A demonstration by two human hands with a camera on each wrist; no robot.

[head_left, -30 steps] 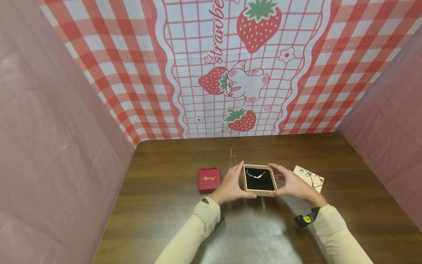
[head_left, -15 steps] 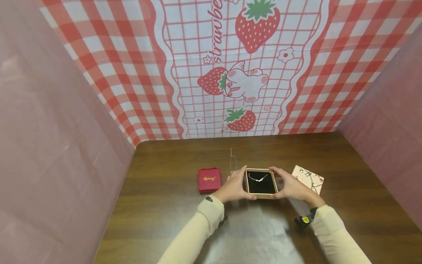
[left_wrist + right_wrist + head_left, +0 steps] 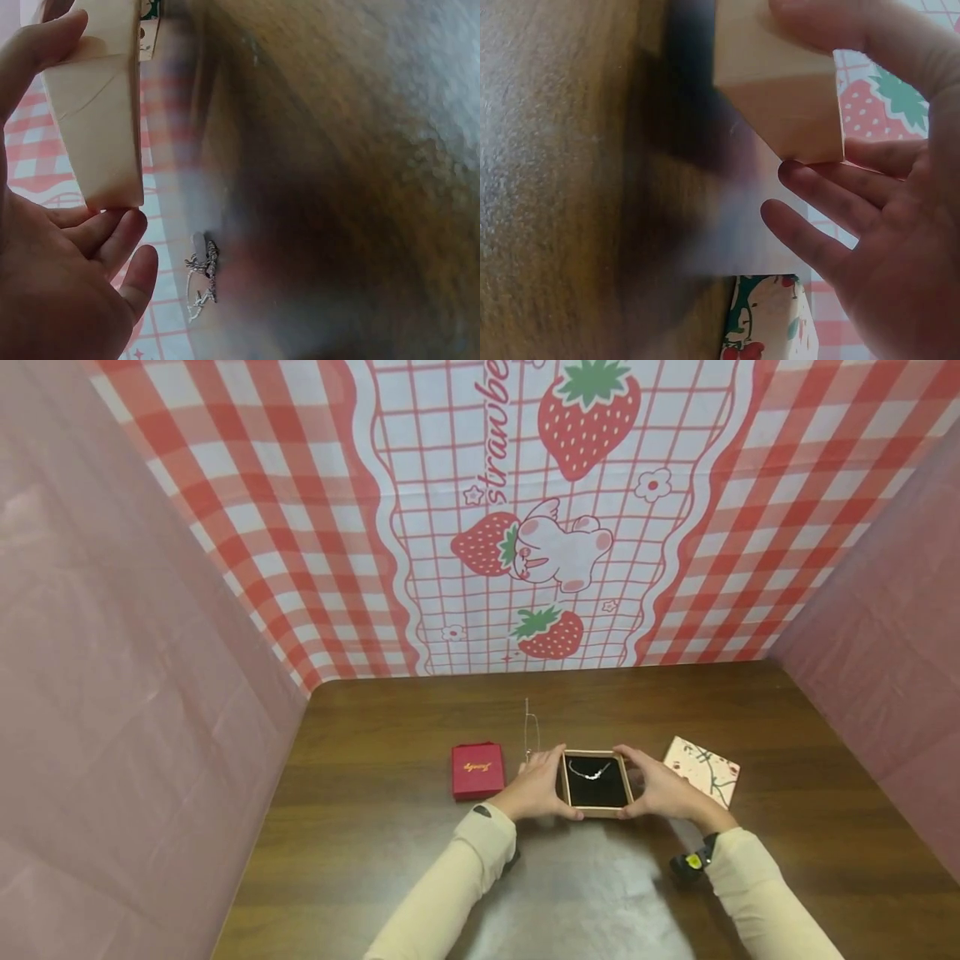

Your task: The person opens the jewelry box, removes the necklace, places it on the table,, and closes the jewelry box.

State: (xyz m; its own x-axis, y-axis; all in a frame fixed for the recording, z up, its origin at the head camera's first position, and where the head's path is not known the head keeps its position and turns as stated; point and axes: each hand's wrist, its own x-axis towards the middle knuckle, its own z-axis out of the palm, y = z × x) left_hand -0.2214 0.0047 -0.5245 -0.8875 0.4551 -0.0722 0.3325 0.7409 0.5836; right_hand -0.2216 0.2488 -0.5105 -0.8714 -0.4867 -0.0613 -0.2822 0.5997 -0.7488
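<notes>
Between both hands is a small square tan jewelry box (image 3: 598, 813) with a black pad inside. A silver chain with shiny beads (image 3: 595, 776) lies across the pad. My left hand (image 3: 536, 792) grips the box's left side, thumb at the near corner and fingers at the far one. On the opposite side, my right hand (image 3: 662, 789) grips it the same way. In the left wrist view the box's plain side wall (image 3: 101, 135) stands above the table. The right wrist view shows its other side (image 3: 795, 112), with fingertips at the lower corner.
Left of the hands sits a red box (image 3: 477, 770) with gold lettering. A thin silver chain (image 3: 527, 720) lies behind my left hand on the wooden table (image 3: 375, 827). By my right hand lies a cream flower-patterned lid or box (image 3: 705, 768). Patterned cloth (image 3: 525, 552) hangs behind.
Both hands have brought the jewelry box slightly down and nearer to the body, a little to the right. More of the thin chain on the table shows. Other items stay put.
</notes>
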